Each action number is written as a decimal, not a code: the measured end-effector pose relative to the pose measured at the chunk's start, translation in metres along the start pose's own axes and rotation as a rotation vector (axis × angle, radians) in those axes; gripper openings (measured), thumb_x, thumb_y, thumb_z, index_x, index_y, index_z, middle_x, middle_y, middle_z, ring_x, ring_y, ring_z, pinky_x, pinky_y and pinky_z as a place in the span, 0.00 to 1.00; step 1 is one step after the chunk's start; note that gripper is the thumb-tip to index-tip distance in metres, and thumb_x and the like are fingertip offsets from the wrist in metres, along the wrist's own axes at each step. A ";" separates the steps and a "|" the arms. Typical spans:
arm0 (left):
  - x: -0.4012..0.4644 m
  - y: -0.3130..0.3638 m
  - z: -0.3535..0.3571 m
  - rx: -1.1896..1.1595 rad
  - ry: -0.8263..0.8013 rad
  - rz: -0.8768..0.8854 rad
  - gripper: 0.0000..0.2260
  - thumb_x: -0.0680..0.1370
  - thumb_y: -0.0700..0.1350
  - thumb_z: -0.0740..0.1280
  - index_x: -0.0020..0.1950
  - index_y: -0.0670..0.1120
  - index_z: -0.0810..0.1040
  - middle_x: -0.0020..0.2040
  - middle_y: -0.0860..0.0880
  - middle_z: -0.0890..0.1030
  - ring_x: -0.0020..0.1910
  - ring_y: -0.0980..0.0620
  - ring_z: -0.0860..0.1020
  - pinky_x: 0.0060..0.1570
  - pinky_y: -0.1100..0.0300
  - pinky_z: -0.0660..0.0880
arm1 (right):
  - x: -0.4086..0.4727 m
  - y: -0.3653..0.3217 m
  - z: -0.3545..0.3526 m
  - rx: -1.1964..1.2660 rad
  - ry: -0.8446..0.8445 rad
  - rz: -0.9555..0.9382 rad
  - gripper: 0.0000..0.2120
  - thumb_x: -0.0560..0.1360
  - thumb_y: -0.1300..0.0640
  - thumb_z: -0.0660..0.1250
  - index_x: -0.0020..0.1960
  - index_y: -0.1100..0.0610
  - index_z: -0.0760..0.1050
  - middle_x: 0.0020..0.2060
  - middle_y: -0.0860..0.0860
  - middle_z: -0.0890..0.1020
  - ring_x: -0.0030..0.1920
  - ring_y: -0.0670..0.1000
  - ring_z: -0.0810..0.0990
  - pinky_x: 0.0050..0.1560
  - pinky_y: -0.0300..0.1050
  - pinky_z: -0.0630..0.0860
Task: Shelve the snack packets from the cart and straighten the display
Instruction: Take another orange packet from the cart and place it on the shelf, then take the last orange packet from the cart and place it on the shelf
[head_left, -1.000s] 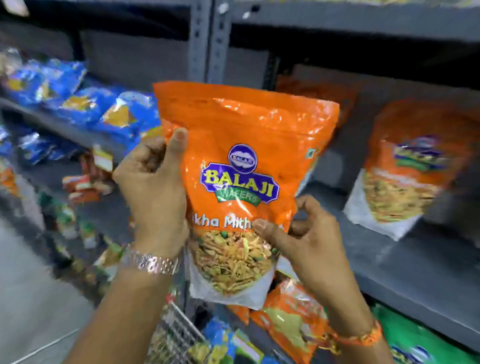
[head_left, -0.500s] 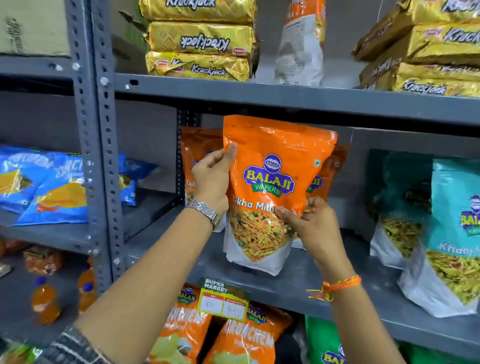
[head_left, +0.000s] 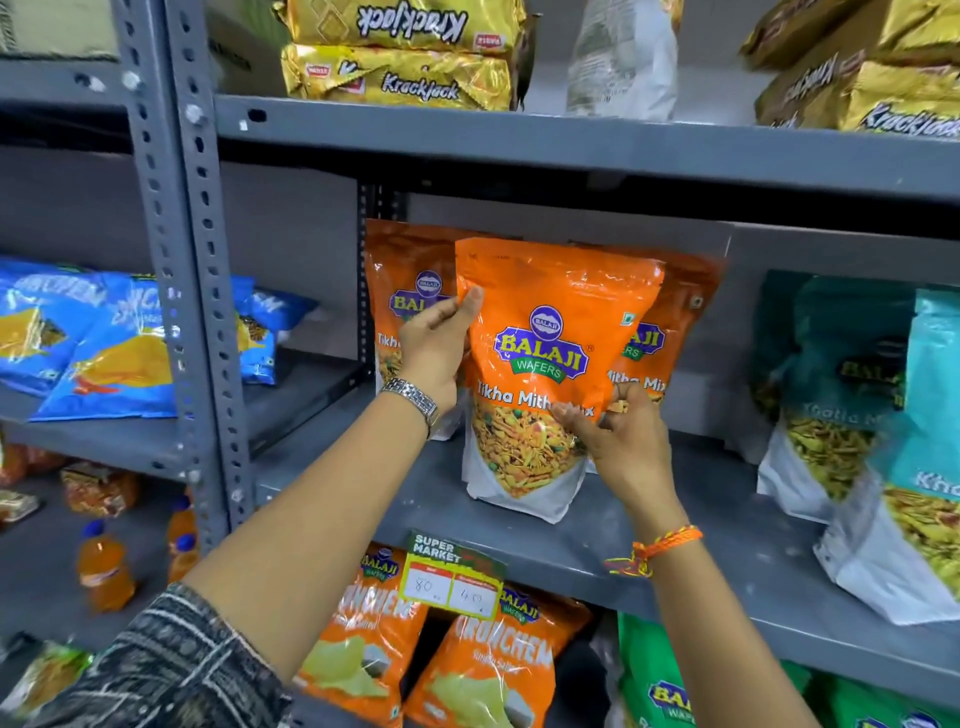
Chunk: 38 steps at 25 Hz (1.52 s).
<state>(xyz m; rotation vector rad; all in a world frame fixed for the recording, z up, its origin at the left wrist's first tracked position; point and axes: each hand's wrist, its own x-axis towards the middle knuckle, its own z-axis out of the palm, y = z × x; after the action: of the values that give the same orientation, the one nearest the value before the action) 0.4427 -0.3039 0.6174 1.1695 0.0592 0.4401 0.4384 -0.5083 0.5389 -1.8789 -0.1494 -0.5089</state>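
While both hands grip it, the orange packet (head_left: 540, 364) stands on the grey shelf (head_left: 727, 535).

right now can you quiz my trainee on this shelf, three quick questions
1. True or false: the orange packet is held by both the left hand and the right hand.
2. What hangs on the shelf edge below it? A price tag, B hook, C basket.
3. Fill in: the packets to the right are ____ coloured.

Key: 1 true; 2 A; 3 teal.
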 end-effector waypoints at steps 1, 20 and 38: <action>-0.001 -0.001 -0.002 0.004 -0.007 -0.006 0.09 0.74 0.51 0.76 0.51 0.50 0.83 0.54 0.46 0.87 0.56 0.45 0.86 0.57 0.48 0.83 | -0.002 0.000 0.000 -0.001 -0.015 -0.008 0.23 0.69 0.39 0.79 0.49 0.43 0.67 0.52 0.45 0.87 0.52 0.52 0.88 0.56 0.61 0.85; -0.191 -0.084 -0.300 0.172 0.787 0.052 0.09 0.75 0.32 0.73 0.46 0.47 0.81 0.39 0.47 0.86 0.36 0.53 0.82 0.38 0.57 0.78 | -0.197 -0.039 0.182 0.398 -0.255 -0.867 0.18 0.75 0.68 0.72 0.58 0.54 0.71 0.63 0.49 0.80 0.62 0.53 0.80 0.63 0.44 0.74; -0.433 -0.276 -0.490 -0.798 1.697 -0.503 0.09 0.80 0.38 0.56 0.41 0.45 0.69 0.39 0.42 0.68 0.37 0.44 0.69 0.43 0.51 0.70 | -0.559 0.203 0.484 -0.539 -2.352 -0.538 0.32 0.74 0.68 0.77 0.75 0.62 0.71 0.77 0.60 0.72 0.78 0.59 0.70 0.77 0.54 0.69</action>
<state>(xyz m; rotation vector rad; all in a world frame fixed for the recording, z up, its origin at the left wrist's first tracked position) -0.0016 -0.1200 0.0953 -0.2717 1.4614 0.7831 0.1376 -0.0581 -0.0042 -1.8504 -2.1342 1.7147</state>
